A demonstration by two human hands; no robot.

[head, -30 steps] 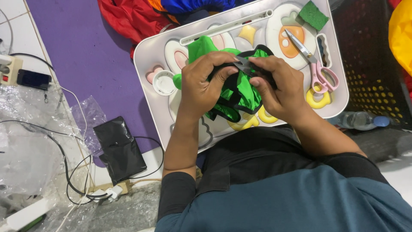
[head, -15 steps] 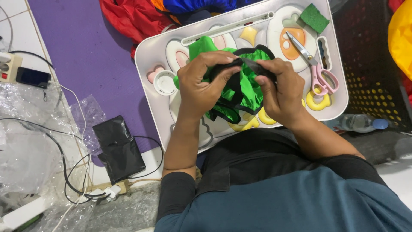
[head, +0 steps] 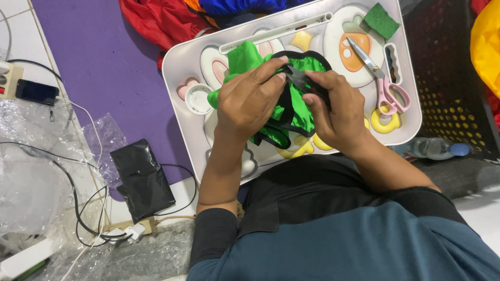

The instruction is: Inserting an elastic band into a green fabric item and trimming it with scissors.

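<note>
Closest to us, our left hand [head: 249,99] is clamped over the green fabric piece [head: 291,106], fingers curled down on its bunched left side, thumb and forefinger pinching up by the black trim [head: 284,125]. Our right hand [head: 338,112] is closed too, pinching the trim's upper edge, with what looks like a small dark tool [head: 301,78] poking out between the fingertips; we cannot tell just what it is. The fabric sits right over the middle of the white tray [head: 182,67], held slightly off it between both hands.

To do this bit well, we judge we want the trim kept taut between the two pinches, so the edge lies flat and the working point stays in plain sight. Short grips, close together, and the loose green bulk tucked under the left palm so it can't creep into the way. Fingertips clear of the tool's tip, too.

Further out on the tray, the pink-handled scissors [head: 383,83] lie well apart to the right, closed and untouched. A green sponge [head: 383,20] sits at the far corner. Beyond the tray's top edge, red cloth [head: 156,21] is heaped on the purple mat [head: 99,67], and the black basket [head: 448,78] stands off to the right.
</note>
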